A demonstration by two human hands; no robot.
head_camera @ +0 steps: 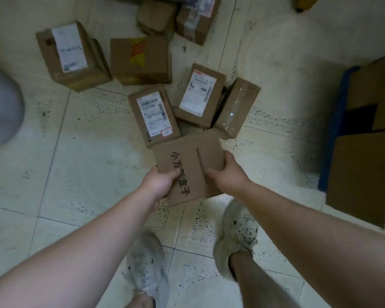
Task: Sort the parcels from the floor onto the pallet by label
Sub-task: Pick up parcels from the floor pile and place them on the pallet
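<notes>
- Pale tiled floor (80, 165) lies open on the left and between the loose parcels (199, 94) and the blue pallet (336, 121).
- Pallet and its brown cartons (365, 170) are cut off by the right edge.
- Farthest parcels are blurred, their labels unreadable.
- Handwritten box (188, 165) sits between both hands: the left hand (159, 185) grips its left edge, the right hand (228, 174) its right, thumbs on top.

Pale, glossy tiled floor (87, 152), crossed by thin dark grout lines (54, 152) and marked with bands of small black speckles (273, 123). Dim, cool light overall, with a soft whitish sheen on the tiles toward the upper right.
</notes>
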